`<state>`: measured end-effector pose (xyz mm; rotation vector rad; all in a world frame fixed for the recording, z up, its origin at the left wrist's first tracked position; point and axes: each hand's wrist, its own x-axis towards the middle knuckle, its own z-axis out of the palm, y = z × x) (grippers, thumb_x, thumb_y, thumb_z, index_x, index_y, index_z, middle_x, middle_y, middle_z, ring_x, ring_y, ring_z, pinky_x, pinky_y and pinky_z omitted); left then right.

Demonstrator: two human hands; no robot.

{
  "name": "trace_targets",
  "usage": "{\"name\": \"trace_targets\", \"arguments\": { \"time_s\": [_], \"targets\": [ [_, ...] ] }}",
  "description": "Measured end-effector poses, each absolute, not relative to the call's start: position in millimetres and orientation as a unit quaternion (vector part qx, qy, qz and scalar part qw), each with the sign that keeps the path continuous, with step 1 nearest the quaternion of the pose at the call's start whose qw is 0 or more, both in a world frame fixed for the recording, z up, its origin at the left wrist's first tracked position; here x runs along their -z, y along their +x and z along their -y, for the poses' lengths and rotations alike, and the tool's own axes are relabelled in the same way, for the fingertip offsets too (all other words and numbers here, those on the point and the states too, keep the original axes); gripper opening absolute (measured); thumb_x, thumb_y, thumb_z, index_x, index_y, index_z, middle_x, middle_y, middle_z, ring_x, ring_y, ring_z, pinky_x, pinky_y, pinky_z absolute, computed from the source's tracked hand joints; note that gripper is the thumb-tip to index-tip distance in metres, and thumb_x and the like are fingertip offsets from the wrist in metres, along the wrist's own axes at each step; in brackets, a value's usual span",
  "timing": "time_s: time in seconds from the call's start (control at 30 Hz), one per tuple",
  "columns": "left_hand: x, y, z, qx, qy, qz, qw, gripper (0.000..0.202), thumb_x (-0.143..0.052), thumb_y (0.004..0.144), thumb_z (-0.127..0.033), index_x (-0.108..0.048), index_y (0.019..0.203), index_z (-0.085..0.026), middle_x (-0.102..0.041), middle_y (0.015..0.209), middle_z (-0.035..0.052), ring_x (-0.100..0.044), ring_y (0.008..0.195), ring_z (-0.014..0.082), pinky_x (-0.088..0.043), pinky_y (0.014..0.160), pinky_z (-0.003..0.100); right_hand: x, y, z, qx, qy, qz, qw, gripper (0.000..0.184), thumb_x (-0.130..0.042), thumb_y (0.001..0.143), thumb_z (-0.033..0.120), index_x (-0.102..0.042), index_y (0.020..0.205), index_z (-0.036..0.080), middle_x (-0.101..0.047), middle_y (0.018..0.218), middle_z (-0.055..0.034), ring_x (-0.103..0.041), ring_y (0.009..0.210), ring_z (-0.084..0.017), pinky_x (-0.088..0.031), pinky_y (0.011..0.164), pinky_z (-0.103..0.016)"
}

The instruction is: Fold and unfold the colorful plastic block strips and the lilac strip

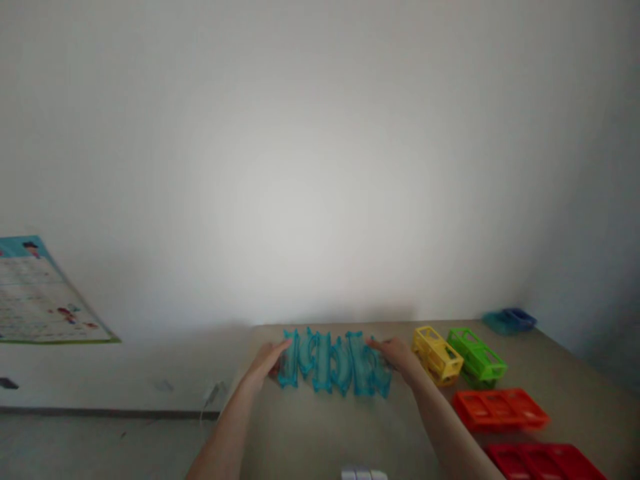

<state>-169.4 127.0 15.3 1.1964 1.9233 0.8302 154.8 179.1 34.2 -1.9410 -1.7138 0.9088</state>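
Note:
A row of several translucent teal plastic pieces (323, 363), some straight and some curved, lies side by side near the far part of the table. My left hand (270, 359) grips the straight piece (289, 363) at the row's left end, its thumb on top and the other fingers partly hidden at the outer side. At the opposite end, my right hand (399, 355) has its thumb against a curved teal piece (382, 373); its remaining fingers are mostly out of sight. Slight blur softens the edges of the pieces.
To the right stand a yellow frame block (438, 356), a green one (477, 355), an orange one (500, 409) and a red one (546, 461). Blue pieces (519, 319) lie at the far right corner. White objects (364, 474) show at the near edge. A wall backs the table (300, 433).

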Motion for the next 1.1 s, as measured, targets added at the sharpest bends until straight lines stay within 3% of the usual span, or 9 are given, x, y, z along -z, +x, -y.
{"name": "trace_targets", "arguments": {
  "time_s": [0.13,0.27,0.43,0.53,0.67,0.8,0.87,0.97,1.1],
  "targets": [
    [-19,-167,-151,-0.256,0.447,-0.766,0.385,0.041,-0.058,0.087,-0.054,-0.064,0.082,-0.013,-0.063,0.064,-0.0017,-0.057,0.05,0.0105,-0.049,0.053,0.027,-26,163,-183,-0.362,-0.682,0.619,0.14,0.031,-0.059,0.093,0.042,-0.065,0.089,0.012,-0.066,0.081,-0.0007,-0.063,0.066,-0.012,-0.054,0.062,-0.028],
    [-13,-155,-161,-0.208,0.477,-0.762,0.385,0.029,-0.06,0.09,-0.041,-0.064,0.086,-0.013,-0.064,0.073,-0.0012,-0.06,0.06,0.011,-0.052,0.059,0.028,-16,161,-183,-0.382,-0.672,0.623,0.123,0.037,-0.064,0.089,0.045,-0.063,0.071,0.012,-0.062,0.064,0.003,-0.06,0.057,-0.01,-0.051,0.056,-0.024],
    [-5,-145,-161,-0.188,0.488,-0.757,0.391,0.023,-0.06,0.091,-0.034,-0.064,0.097,-0.013,-0.066,0.091,0.0029,-0.064,0.075,0.0144,-0.055,0.067,0.031,-12,159,-187,-0.403,-0.664,0.618,0.122,0.028,-0.06,0.093,0.038,-0.064,0.083,0.012,-0.066,0.075,0.0015,-0.063,0.062,-0.011,-0.054,0.06,-0.026],
    [-4,-143,-164,-0.194,0.468,-0.763,0.4,0.025,-0.059,0.091,-0.036,-0.063,0.101,-0.013,-0.067,0.094,0.0038,-0.065,0.076,0.015,-0.056,0.067,0.032,-15,154,-190,-0.396,-0.665,0.619,0.133,0.04,-0.054,0.094,0.047,-0.064,0.078,0.013,-0.066,0.068,0.0009,-0.063,0.057,-0.011,-0.052,0.057,-0.025],
    [-5,-143,-174,-0.186,0.435,-0.787,0.395,0.029,-0.057,0.092,-0.04,-0.062,0.105,-0.014,-0.066,0.097,0.0054,-0.065,0.079,0.016,-0.056,0.07,0.034,-18,138,-186,-0.357,-0.668,0.632,0.163,0.055,-0.063,0.076,0.067,-0.065,0.068,0.013,-0.072,0.072,-0.0108,-0.071,0.074,-0.024,-0.05,0.057,-0.027],
    [-7,-145,-179,-0.196,0.441,-0.79,0.377,0.028,-0.059,0.091,-0.037,-0.062,0.106,-0.014,-0.066,0.102,0.0056,-0.065,0.087,0.0187,-0.055,0.075,0.037,-19,123,-179,-0.316,-0.682,0.634,0.184,0.05,-0.08,0.063,0.056,-0.067,0.083,0.011,-0.072,0.099,-0.0203,-0.067,0.1,-0.034,-0.052,0.073,-0.032],
    [-8,-147,-178,-0.211,0.444,-0.787,0.373,0.026,-0.06,0.09,-0.037,-0.063,0.101,-0.014,-0.066,0.098,0.0044,-0.065,0.083,0.0177,-0.055,0.073,0.035,-18,120,-179,-0.318,-0.689,0.626,0.18,0.044,-0.081,0.066,0.048,-0.066,0.084,0.011,-0.071,0.098,-0.019,-0.067,0.098,-0.032,-0.052,0.074,-0.033],
    [-10,-148,-175,-0.241,0.441,-0.776,0.381,0.023,-0.062,0.087,-0.037,-0.065,0.087,-0.015,-0.068,0.085,0.0037,-0.064,0.072,0.0155,-0.054,0.065,0.031,-16,119,-181,-0.352,-0.69,0.612,0.161,0.031,-0.073,0.08,0.041,-0.065,0.087,0.011,-0.07,0.09,-0.0091,-0.069,0.083,-0.021,-0.055,0.07,-0.032],
    [-13,-144,-171,-0.286,0.427,-0.746,0.423,0.018,-0.067,0.074,-0.03,-0.061,0.061,-0.018,-0.069,0.065,0.0086,-0.067,0.062,0.0232,-0.048,0.052,0.031,-15,115,-181,-0.416,-0.675,0.593,0.141,0.021,-0.06,0.094,0.033,-0.063,0.101,0.013,-0.067,0.094,-0.0031,-0.065,0.076,-0.014,-0.056,0.068,-0.031]
  ]
}}
